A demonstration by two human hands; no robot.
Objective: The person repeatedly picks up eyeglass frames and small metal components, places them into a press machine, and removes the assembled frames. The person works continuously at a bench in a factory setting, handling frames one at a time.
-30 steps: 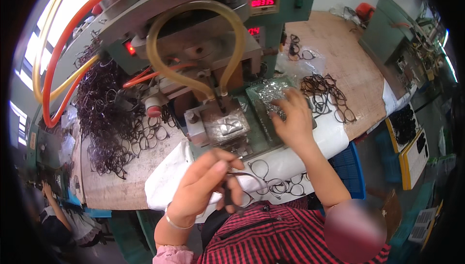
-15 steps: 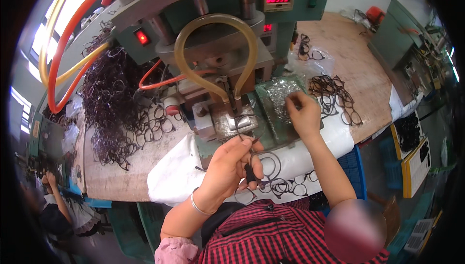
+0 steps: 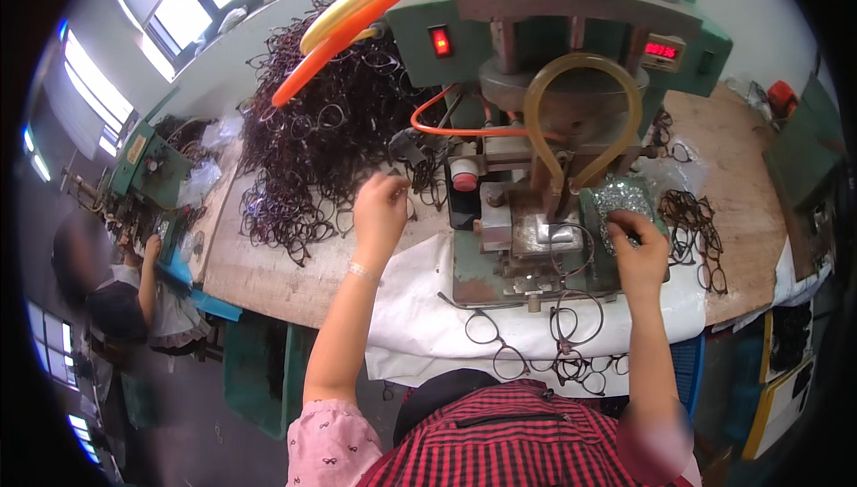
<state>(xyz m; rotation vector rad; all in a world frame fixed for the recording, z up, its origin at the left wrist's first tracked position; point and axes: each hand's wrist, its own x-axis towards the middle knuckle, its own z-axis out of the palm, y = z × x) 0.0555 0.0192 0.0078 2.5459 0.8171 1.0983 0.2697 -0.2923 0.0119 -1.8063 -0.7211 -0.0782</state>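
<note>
My left hand (image 3: 381, 212) is beside the large heap of dark eyeglass frames (image 3: 321, 121), its fingers bent together near a few loose frames; what they hold, if anything, is hidden. Over the bed of small shiny metal pieces (image 3: 616, 192), my right hand (image 3: 639, 253) has thumb and fingers closed; anything between them is too small to name. Between my hands is the press, with its metal die block (image 3: 546, 235). One eyeglass frame (image 3: 585, 264) rests at the block, overhanging its front. Several more frames (image 3: 571, 366) lie on the white cloth nearest me.
A looped yellowish hose (image 3: 533, 94) hangs in front of the green press (image 3: 420, 36). More frames (image 3: 692, 219) are piled right of it on the wooden table (image 3: 268, 282). Green crates (image 3: 254, 371) stand below at left. A co-worker (image 3: 120, 299) sits at another machine, far left.
My left hand has left the frames it held in front of the press and moved left to the heap. My right hand stays over the metal pieces. The view has swung left.
</note>
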